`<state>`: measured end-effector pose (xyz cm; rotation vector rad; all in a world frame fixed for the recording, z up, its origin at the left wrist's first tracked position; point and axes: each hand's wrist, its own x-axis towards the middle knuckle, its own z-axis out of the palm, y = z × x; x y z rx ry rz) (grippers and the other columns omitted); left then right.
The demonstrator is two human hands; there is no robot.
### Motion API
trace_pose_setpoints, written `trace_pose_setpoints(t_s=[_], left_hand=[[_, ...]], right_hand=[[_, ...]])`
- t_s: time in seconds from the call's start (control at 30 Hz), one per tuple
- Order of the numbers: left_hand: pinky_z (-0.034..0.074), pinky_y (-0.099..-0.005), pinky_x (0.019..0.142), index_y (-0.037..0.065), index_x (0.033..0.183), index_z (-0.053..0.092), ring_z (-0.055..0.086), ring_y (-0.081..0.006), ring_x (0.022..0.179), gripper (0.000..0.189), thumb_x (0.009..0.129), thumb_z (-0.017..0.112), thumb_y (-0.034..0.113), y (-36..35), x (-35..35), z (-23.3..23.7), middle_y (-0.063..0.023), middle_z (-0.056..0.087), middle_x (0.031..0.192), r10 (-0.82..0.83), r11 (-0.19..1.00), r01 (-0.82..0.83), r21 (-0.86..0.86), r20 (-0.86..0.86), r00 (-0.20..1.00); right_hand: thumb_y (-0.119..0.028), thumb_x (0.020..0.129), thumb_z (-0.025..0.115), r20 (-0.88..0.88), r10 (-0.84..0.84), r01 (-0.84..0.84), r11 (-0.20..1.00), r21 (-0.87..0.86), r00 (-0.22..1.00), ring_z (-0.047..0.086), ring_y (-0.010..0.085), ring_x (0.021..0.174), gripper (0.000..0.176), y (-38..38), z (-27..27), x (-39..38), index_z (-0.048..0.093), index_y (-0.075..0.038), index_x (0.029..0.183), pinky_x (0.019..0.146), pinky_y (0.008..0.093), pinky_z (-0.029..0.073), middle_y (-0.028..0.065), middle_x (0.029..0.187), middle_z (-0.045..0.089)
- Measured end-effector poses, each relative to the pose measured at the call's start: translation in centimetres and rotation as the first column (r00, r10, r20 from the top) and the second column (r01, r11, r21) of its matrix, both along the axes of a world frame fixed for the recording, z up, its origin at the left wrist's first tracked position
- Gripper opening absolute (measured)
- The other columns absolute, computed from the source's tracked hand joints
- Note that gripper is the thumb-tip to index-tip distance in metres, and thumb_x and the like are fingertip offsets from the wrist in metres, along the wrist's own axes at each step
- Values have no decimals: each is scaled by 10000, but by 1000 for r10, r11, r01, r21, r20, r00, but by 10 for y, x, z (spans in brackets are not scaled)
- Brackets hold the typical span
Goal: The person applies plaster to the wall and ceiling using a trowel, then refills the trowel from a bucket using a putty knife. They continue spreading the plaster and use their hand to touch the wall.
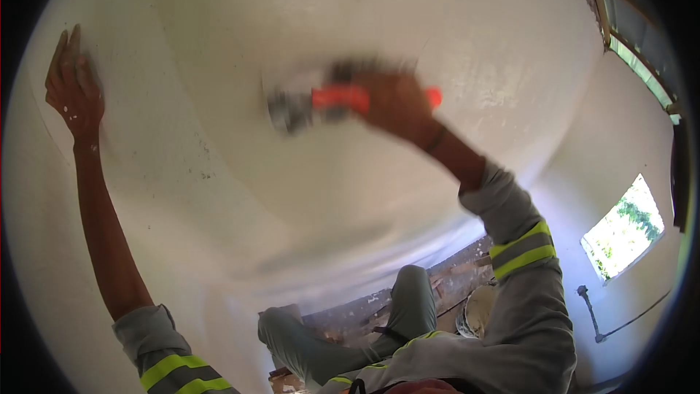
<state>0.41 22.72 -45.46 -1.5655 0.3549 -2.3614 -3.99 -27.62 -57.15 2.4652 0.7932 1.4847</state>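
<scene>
My right hand (397, 106) is wrapped round the red handle (339, 96) of a hand tool, close against the pale wall (240, 22). A grey, metal-looking end (290, 111) sticks out to the left of the handle; motion blur hides its exact shape. A dark smear of shadow shows just above the hand. Far to the left, my left hand (75, 95) lies against the same wall with its fingers stretched upward, holding nothing. White specks dot the back of it.
Below, my bent knees (413, 299) face the wall's foot. A pale round bucket (477, 311) stands beside my right side, near rough boards (459, 270). On the right are a bright window opening (623, 230), a grey patched groove (589, 314) in the side wall, and roof timbers (594, 0).
</scene>
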Motion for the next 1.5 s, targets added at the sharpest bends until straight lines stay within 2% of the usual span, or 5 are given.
trace_pose_setpoints(t_s=[0.43,0.63,0.93,1.3,1.5], left_hand=[[382,-429,1026,173,1344,548,473,-245,1242,393,1031,338,283,-24,-13,-9,-66,527,1371,-92,986,80,-144,-79,993],[360,-432,1045,169,1345,543,451,-234,1266,389,1025,341,259,-24,-7,-11,-60,499,1399,-153,982,142,-121,-88,984],[427,-420,992,151,1312,567,490,-245,1231,350,1005,401,184,-22,-12,-12,-72,552,1348,-21,993,12,-116,-74,997],[520,-396,939,171,1254,633,637,-308,1099,375,1029,381,332,-4,4,2,-119,642,1237,-46,999,46,5,42,998],[530,-396,926,174,1262,629,646,-292,1090,410,1033,352,372,-1,6,2,-112,648,1230,2,999,0,-41,37,999]], right_hand=[[-226,786,712,90,30,40,727,-685,996,633,252,887,239,-27,220,-31,632,-74,952,771,358,516,71,955,643],[-246,741,755,84,98,0,653,-757,992,642,230,922,329,-90,103,-21,667,-135,1038,829,368,526,49,955,664],[-362,828,716,236,-181,135,971,197,955,618,177,618,373,-73,291,-7,673,6,869,563,334,499,111,741,664],[-240,774,655,-29,105,-109,942,-319,994,637,210,871,146,-59,-82,-13,638,-127,866,808,384,493,37,876,650],[-196,759,752,195,181,-142,970,-199,964,604,217,766,191,-79,-45,-32,594,-99,802,727,364,499,42,812,604]])
